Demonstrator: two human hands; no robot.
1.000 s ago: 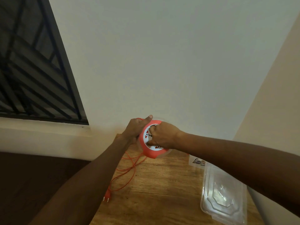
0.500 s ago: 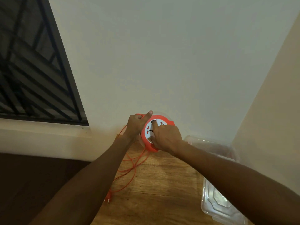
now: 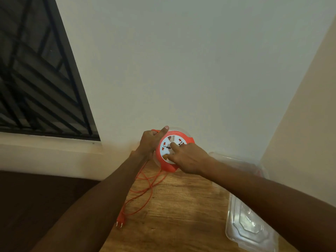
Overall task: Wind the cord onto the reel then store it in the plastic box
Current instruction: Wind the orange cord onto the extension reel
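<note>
An orange reel (image 3: 168, 166) with a white socket face is held upright above the far end of the wooden table. My left hand (image 3: 151, 140) grips its left rim, thumb lying over the top edge. My right hand (image 3: 187, 158) covers the lower right of the white face, its fingers curled onto the face. Loose orange cord (image 3: 145, 186) hangs from the reel in loops onto the table and ends in a two-pin plug (image 3: 120, 219). A clear plastic box (image 3: 236, 160) sits behind my right forearm; its clear lid (image 3: 249, 231) lies at the near right.
The wooden table (image 3: 178, 211) stands in a corner, with a white wall behind and a cream wall on the right. A barred dark window (image 3: 36, 79) and its sill are at the left. Dark floor lies left of the table.
My right hand has turned on the reel's face, sliding from the left side toward the lower right. The reel has risen slightly toward the wall. My left hand keeps its hold.
</note>
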